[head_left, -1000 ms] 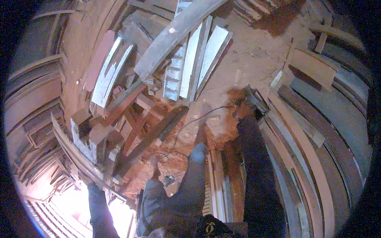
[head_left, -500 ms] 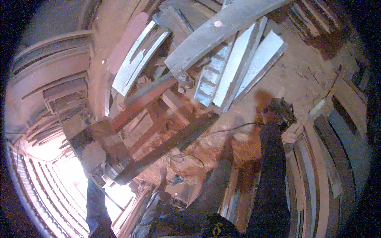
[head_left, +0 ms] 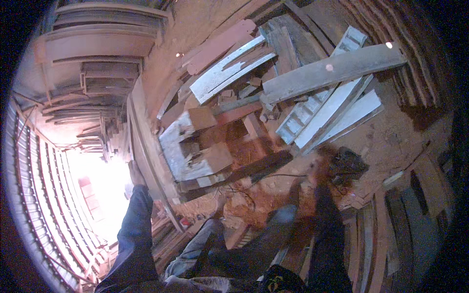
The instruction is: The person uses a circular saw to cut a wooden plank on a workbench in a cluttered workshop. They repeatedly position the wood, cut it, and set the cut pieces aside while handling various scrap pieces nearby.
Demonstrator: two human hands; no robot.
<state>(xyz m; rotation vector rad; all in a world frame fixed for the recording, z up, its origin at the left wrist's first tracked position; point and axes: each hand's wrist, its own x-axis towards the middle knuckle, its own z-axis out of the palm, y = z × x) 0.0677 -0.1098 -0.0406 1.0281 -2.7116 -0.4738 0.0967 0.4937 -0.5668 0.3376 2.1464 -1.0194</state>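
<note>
My right hand (head_left: 320, 167), somewhat blurred, is closed on a dark corded power tool (head_left: 349, 163) low over the dusty ground; its exact kind is unclear. From it a thin black cord (head_left: 286, 175) runs left. At the left, my left hand (head_left: 138, 175) is raised against bright light, its fingers closed at the edge of a long wooden board (head_left: 155, 178); finger detail is washed out. Right of this board lie wooden blocks (head_left: 217, 158) and a pale, rough-edged wood piece (head_left: 171, 141), joined to reddish beams (head_left: 239, 114).
Pale blue-white planks (head_left: 332, 112) lie beyond the tool, crossed by a wide grey plank (head_left: 337, 68). Stacked boards (head_left: 371, 229) rise at the lower right. Corrugated sheets (head_left: 36, 195) and a bright opening (head_left: 100, 190) are at the left. Wood shavings (head_left: 264, 202) cover the ground near my legs.
The view has swung, so the planks sit further right. My left hand has come up and forward along the long board. My right hand still grips the power tool.
</note>
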